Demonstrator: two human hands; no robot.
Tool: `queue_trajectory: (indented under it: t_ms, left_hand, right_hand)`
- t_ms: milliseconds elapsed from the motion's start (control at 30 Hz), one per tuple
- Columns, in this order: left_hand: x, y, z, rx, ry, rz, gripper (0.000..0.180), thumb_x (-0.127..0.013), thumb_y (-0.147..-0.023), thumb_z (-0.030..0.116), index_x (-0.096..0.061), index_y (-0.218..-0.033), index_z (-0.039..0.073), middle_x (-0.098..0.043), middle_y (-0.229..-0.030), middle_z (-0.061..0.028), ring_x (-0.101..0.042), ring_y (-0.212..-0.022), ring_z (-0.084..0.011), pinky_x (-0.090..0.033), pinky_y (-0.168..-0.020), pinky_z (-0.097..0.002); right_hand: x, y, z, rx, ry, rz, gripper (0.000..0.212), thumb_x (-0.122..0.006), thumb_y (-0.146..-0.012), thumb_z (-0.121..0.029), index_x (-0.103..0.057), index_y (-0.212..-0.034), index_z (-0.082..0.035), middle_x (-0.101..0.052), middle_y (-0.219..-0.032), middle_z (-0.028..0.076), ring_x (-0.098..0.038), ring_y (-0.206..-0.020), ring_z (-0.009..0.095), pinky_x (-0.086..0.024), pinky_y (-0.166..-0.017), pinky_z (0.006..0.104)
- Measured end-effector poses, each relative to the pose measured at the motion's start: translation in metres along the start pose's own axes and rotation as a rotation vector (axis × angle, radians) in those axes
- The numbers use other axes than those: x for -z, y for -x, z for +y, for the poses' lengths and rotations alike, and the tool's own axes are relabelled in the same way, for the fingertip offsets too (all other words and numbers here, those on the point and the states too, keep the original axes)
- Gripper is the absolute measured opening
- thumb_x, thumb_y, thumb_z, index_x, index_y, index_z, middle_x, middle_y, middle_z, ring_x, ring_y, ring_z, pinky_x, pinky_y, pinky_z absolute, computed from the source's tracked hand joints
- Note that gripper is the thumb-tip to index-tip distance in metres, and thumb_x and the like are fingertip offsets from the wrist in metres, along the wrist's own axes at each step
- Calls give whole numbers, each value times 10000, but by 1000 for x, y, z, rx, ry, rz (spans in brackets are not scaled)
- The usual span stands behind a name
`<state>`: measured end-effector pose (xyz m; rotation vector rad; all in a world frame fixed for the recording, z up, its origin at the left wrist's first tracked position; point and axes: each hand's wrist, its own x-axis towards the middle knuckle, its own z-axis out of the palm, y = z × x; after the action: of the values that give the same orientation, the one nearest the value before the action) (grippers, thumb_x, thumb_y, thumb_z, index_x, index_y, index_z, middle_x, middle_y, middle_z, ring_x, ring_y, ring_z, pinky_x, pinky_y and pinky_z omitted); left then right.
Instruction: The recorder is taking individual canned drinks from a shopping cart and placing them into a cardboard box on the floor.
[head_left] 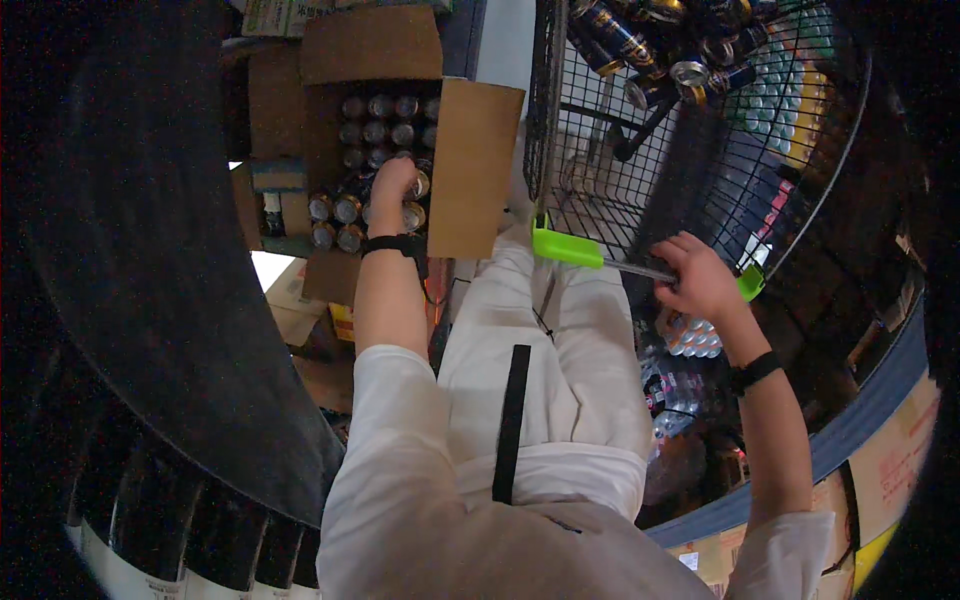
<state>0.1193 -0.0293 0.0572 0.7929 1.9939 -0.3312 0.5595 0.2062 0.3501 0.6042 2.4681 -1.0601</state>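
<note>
My left hand (394, 180) reaches into an open cardboard box (478, 165) of upright drink cans (347, 208). Its fingers curl down around a can among the others, and the fingertips are partly hidden. At the right, my right hand (695, 277) wraps around the handle (640, 269) of a black wire shopping cart (612, 100), beside its green grip piece (567, 246). Several dark cans with gold and blue marks (622, 38) lie loosely piled in the far part of the cart.
Shrink-wrapped packs of cans (775, 110) stand beyond the cart's right side. Wrapped bottles (680, 395) sit on the floor below my right hand. More cardboard cartons (890, 465) line the lower right, and smaller boxes (292, 300) stand below the open box.
</note>
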Motion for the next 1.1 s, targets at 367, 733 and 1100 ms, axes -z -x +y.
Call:
queue_trajectory:
  t_ms: [367,733,1100]
  left_hand:
    - [32,31,-9,143,77,254,407,-461,-907,253,-698,-1082,-28,-640,-1214,-274,-608,-1142,-429,-489,-966,-499]
    - [52,79,41,192,169,282,260,-582,-824,194,-759,-953,54,-705,-1079,-220,-653,-1056,-402,-522,-912,-485]
    - [94,138,97,19,536,668,414,-531,-871,161,-637,-1257,54,-639,-1244,-220,-621,-1139,-377,-494,-970,-448]
  right_hand:
    - [7,-4,-9,-123,-31,-106,500,-724,-689,-208,-645,-1144,-14,-624,-1014,185,-608,-990,371,-532,-871,443]
    - [4,4,-4,-90,5,-33,458,-721,-695,-192,-654,-1111,-10,-628,-1008,166,-605,-993,362,-538,-878,431]
    - [4,-5,-7,-77,-23,-36,471,-730,-693,-211,-655,-1111,-7,-639,-1025,174,-606,-1002,364,-537,-879,437]
